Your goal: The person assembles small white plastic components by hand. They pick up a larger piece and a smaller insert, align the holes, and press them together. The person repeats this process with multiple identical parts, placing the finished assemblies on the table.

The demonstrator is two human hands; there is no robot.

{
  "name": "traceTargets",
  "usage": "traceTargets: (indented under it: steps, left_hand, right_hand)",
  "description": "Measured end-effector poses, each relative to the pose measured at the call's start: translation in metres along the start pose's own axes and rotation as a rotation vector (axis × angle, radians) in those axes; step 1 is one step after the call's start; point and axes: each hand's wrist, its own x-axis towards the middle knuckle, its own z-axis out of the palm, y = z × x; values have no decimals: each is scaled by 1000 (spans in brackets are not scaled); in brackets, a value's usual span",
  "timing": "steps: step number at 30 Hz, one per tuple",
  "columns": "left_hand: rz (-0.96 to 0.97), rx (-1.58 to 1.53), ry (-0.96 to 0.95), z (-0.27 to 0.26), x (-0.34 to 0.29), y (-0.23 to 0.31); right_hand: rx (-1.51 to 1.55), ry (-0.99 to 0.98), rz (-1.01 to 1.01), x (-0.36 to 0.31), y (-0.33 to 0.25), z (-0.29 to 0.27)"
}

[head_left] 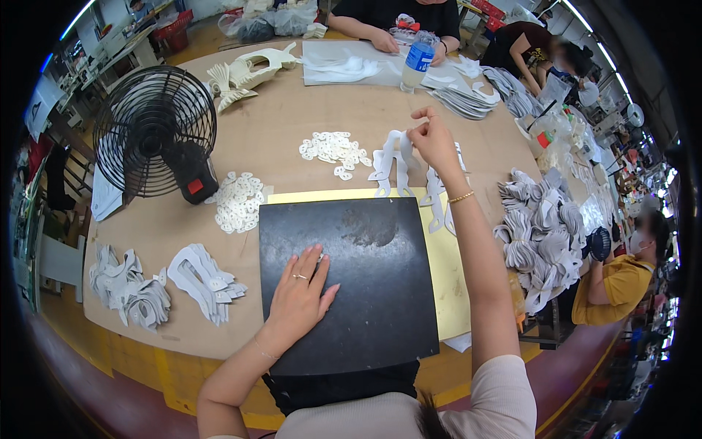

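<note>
A black square board (365,307) lies in front of me, over a yellow sheet. My left hand (298,293) rests palm down on the board, fingers stretched out. By its fingertips is a small pale spot, too small to name. Beyond the board's far edge, my right hand (436,143) is raised with bent fingers. Its thumb and fingers close at the upper edge of a white cut-out piece (398,157), a looped strip. More white cut-out strips (436,201) lie beside it, partly behind my right forearm.
Small white pieces form two piles (241,203) (335,150). A black fan (153,132) stands at left. Stacks of grey-white cut pieces lie at front left (206,282) and right (537,234). A bottle (418,64) stands at the far side, where a person works. Other people are at right.
</note>
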Motion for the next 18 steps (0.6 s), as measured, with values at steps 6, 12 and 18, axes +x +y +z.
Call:
traceTargets:
  steps: [6,12,18]
  left_hand:
    - [3,4,27,1,-3,-2]
    - [47,56,33,0,-4,0]
    - [77,43,-43,-15,-29,30]
  right_hand:
    - [25,-121,-127,-44,-69,-46]
    - [-534,111,-704,-86,-99,-82]
    - [50,-272,-254,-141,-130,-110]
